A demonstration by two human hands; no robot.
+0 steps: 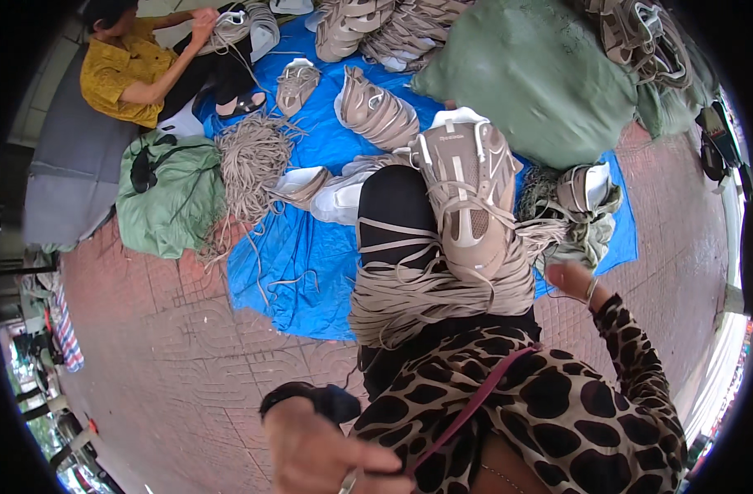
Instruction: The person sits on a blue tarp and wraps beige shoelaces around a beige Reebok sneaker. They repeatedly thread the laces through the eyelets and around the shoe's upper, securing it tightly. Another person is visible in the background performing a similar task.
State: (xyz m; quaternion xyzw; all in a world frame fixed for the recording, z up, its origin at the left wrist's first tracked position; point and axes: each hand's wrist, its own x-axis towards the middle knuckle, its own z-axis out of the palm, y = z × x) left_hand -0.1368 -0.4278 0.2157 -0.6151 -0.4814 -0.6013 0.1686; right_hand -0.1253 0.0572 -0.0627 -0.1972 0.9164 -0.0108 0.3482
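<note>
Saw a taupe shoe upper (467, 185) lying on the lap, over the right thigh, with a white-edged far end, a rounded end toward the body and laces crossed over its front. Found a thick bundle of taupe laces (434, 305) spread across both thighs just under it, with a few strands looped over the dark trousers (397, 202) at the left knee. Noticed the left hand (323, 453) low at the near edge, well apart from the upper, blurred and loosely part-curled, near one end of a pinkish strip (475, 395) on the spotted blouse (557, 403); could not tell of any grip there. Saw the right hand (570, 280) just beyond the right side of the lap, near the lace bundle, half open by its outline but too blurred for sureness; could not tell of anything held. Spotted a grey-green bag (607, 235) near that hand, with another upper (586, 189) on top. Made out more uppers (376, 111) ahead on a blue sheet (290, 284), beside a tangled lace heap (253, 156) and a green bag (175, 198). Glimpsed a large green sack (533, 82) farther off, and at upper left a seated co-worker (121, 78) in yellow, both hands at a lace-draped upper (245, 29).
</note>
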